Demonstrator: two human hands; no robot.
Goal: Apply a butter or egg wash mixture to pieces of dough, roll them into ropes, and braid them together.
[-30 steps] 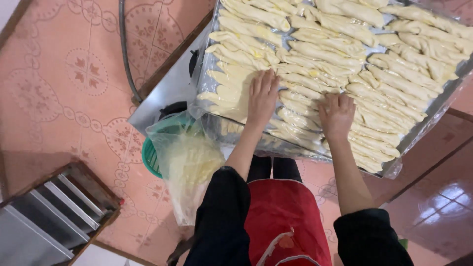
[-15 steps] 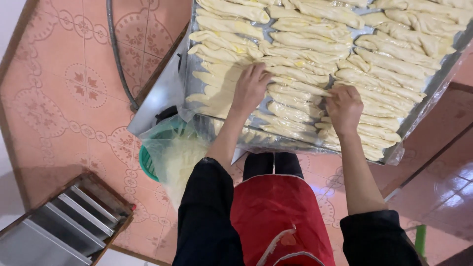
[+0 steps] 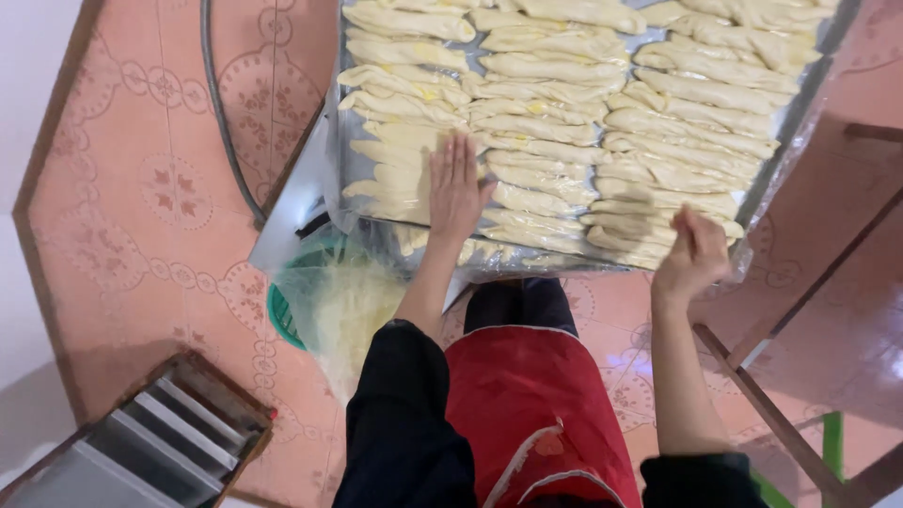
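- A metal rack [image 3: 141, 442] stood low on the tiled floor [image 3: 122, 188]; a green basket [image 3: 282, 315] lined with a plastic bag [image 3: 348, 301] sat under the tray's near edge
- The left hand [image 3: 458, 188] lay spread flat on the dough strips [image 3: 564, 122] in the tray [image 3: 350, 179]; hard pressing could flatten them
- The right hand [image 3: 694, 256] curled loosely, pinching at a strip by the near rim; the plastic sheet might snag

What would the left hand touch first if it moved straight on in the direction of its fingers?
Probably more pale dough strips: the left hand lies flat on them, fingers pointing up the tray.
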